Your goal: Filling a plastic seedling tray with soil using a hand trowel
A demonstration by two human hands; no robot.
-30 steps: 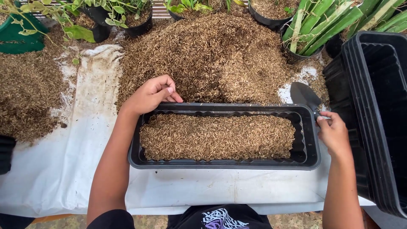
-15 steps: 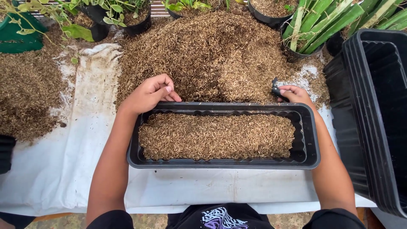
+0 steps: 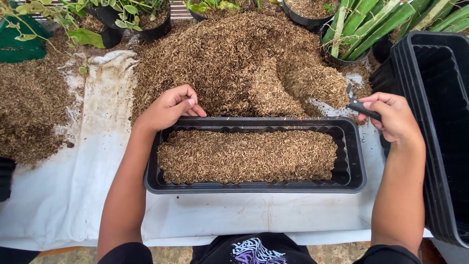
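Observation:
A long black planter tray [image 3: 352, 161] lies in front of me on a white sheet, part filled with brown husk mix [image 3: 246, 155]. My left hand [image 3: 168, 107] rests on the tray's far left rim, fingers curled over the edge. My right hand [image 3: 393, 117] grips the dark handle of a small trowel [image 3: 361, 106]; its blade is loaded with a heap of husk [image 3: 317, 85], held just beyond the tray's far right corner. Behind the tray rises a big pile of the same husk [image 3: 229, 58].
A stack of empty black planter trays [image 3: 439, 127] stands at the right. Black pots with green plants [image 3: 146, 19] line the far edge. More husk lies spread at the left [image 3: 29, 112]. The white sheet [image 3: 73, 195] covers the work surface.
My right hand dug the trowel into the pile and has now drawn it back to the right with a full load of husk. The left hand has stayed on the rim.

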